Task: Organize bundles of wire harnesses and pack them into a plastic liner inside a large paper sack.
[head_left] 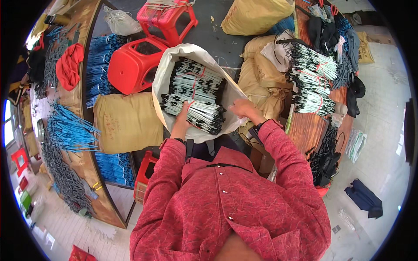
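Red patterned fabric makes up the largest shape, the long-sleeved buttoned shirt (217, 195) of a person between two wooden tables. The left table (102, 202) bears loose blue strips (72, 128), a heap of grey strips (65, 180) and a crumpled red cloth (70, 66). The right table (307, 130) carries stacked white strips with black ends (313, 80), bound with red ties. In front of the person's body, an open white sack (160, 82) holds bundles (196, 78) of similar white strips with black parts. To its left are a red plastic stool (122, 71) tipped on its side and a brown package (126, 124).

The person's left hand (181, 122) grips the nearest bundle (202, 115), which lies inside the sack at its near side; the thumb lies on top, while the other fingers are hidden. The right hand (244, 108) is at the sack's right edge with its fingers curled; whether they pinch the sack material, one cannot tell.
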Tool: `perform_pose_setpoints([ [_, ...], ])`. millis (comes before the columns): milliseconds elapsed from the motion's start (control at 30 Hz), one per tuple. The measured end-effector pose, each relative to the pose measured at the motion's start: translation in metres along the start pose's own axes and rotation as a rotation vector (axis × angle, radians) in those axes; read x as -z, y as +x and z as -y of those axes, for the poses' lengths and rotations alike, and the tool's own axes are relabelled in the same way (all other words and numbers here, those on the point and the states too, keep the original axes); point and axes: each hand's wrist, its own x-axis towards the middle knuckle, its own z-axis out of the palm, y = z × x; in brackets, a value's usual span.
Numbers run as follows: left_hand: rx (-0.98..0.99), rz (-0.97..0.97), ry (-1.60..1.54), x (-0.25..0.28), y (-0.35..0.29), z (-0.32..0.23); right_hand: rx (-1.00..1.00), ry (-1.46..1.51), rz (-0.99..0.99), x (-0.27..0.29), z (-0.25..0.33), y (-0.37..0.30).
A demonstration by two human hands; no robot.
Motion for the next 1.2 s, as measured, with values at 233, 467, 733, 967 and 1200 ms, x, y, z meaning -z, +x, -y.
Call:
perform_pose_setpoints([
  [233,0.000,-0.113,-0.028,0.002,0.021,0.012,0.115,-0.142,-0.240,-0.021,0.001,-0.005],
  [467,-0.152,-0.184,0.304,0.051,0.049,0.022,0.139,-0.156,-0.223,-0.012,0.008,-0.029],
  [733,-0.647,0.221,0.990,0.077,0.024,0.029,0.484,0.324,-0.322,-0.015,0.003,-0.051],
  [967,-0.151,0.241,0.268,0.020,0.002,0.028,0.114,1.573,-0.445,0.001,-0.149,-0.117],
  [1200,-0.012,0.219,0.153,0.019,0.013,0.025,-0.289,2.046,-0.927,-0.033,-0.327,-0.100],
])
